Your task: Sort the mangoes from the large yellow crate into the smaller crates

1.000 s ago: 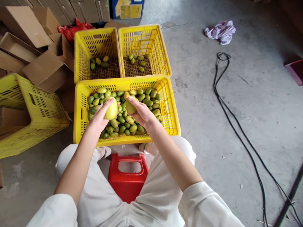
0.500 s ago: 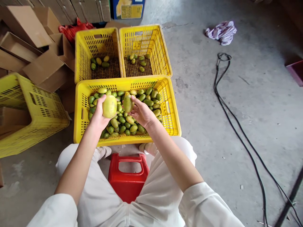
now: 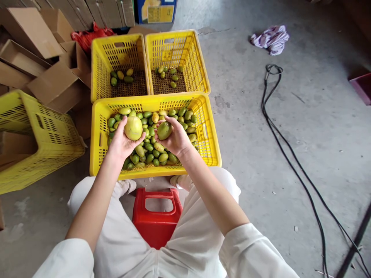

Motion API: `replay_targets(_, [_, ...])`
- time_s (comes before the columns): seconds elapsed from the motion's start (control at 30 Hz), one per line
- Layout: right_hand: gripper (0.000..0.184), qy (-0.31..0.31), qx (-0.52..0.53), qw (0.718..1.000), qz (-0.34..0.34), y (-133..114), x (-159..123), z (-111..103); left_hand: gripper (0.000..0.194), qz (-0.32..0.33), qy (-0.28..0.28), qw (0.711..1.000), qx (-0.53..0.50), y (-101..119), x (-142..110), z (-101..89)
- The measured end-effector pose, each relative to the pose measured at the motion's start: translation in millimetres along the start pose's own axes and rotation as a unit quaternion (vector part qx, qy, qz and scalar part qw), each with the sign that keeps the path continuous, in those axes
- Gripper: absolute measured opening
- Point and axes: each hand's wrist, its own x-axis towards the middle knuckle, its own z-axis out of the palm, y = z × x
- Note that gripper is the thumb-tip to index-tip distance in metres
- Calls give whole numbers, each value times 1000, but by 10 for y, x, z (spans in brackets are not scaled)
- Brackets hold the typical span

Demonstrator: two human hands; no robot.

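Yellow-green fruit (image 3: 133, 128) in L hand (image 3: 118, 146) and smaller green fruit (image 3: 164, 130) in R hand (image 3: 179, 143), both loosely cupped w/ fingers now opened wider, above yellow crate (image 3: 153, 102), so skins prob. easier to see.

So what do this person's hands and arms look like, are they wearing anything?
Loose, plain white sleeves end near the elbows, leaving the forearms uncovered. Left hand and right hand are gloveless; no watch or bracelet shows.
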Motion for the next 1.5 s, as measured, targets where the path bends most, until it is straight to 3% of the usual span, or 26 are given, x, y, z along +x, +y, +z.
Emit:
replay_targets(0.27, [15, 56, 60, 996, 24, -51, -33, 30, 22, -24, 32, 999, -36, 20, -51, 71])
replay_targets(0.43, [15, 81, 95, 991, 46, -98, -71, 63, 10, 25, 43, 997, -66, -10, -21, 42])
replay_targets(0.53, [13, 86, 116, 989, 35, -102, -85, 93, 14, 59, 38, 994, -85, -34, -42, 56])
replay_targets(0.7, [8, 91, 142, 985, 33, -86, -59, 103, 12, 50, 24, 994, -89, -21, -125, 115])
replay_targets(0.87, [16, 63, 150, 986, 37, -42, -20, 66, 10, 8, 37, 994, -101, 28, -175, 158])
replay_targets(1.03, [21, 55, 139, 988, 46, -12, -5, 26, 15, 38, 41, 989, -139, 67, -202, 186])
replay_targets(1.23, [19, 89, 119, 987, 53, -44, 6, -3, 19, 56, 91, 988, -113, 128, -202, 148])
replay_targets(1.5, [28, 60, 130, 990, -13, -77, 112, -97, 20, 32, 70, 991, -105, 117, -98, 50])
